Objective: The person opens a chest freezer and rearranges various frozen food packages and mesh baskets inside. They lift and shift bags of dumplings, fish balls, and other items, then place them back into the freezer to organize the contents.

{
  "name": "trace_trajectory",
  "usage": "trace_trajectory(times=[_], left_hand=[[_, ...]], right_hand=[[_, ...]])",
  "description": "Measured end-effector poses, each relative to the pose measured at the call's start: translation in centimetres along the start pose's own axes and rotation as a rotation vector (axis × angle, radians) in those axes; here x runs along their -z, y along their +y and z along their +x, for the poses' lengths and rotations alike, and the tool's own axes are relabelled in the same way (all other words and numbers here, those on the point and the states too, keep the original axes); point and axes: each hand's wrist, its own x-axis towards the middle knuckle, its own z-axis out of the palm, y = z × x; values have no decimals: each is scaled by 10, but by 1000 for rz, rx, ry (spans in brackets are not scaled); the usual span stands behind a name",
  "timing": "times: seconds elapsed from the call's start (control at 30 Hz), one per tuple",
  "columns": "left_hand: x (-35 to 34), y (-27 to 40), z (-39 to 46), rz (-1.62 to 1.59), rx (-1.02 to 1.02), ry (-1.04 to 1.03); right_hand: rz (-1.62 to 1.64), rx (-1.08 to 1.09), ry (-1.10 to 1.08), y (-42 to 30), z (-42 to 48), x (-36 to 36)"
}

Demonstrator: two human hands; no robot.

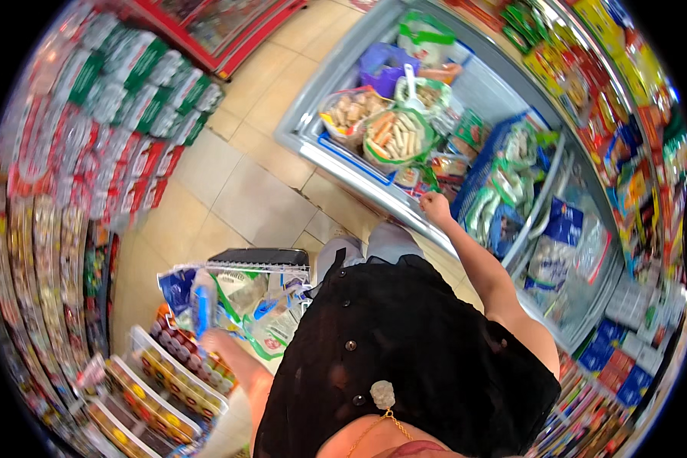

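Note:
My right hand point(435, 206), fingers curled, is at the near rim of an open chest freezer point(349, 177). A strip of green plastic point(430, 178) lies just beyond its fingers; blur hides whether I grip it. In the freezer, open bags of frozen pieces point(355, 111) and pale sticks point(398, 137) stand beside a white scoop point(413, 91). My left hand point(217, 344) is closed on what looks like the blue and grey handle point(204, 306) of a wire shopping cart point(252, 267). Green-edged plastic bags point(266, 332) lie in the cart.
A blue divider basket point(484, 154) splits the freezer, with bagged food point(549, 263) past it. Stacked bottle packs point(120, 120) stand on the left. Trays of packaged goods point(172, 378) sit below the cart. Packet shelves point(624, 131) rise behind the freezer. Tiled floor point(257, 200) lies between.

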Motion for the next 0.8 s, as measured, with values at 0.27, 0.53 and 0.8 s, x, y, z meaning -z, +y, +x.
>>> trace_trajectory(times=[0.27, 0.53, 0.8], left_hand=[[-60, -77, -83, -408, -143, -498], [-60, -70, -107, -442, 197, -1143], [-50, 61, -152, -742, -48, -524]], right_hand=[[-30, -88, 150, 34, -47, -7], [33, -227, 288, 79, -58, 6], [95, -321, 233, 105, -47, 27]])
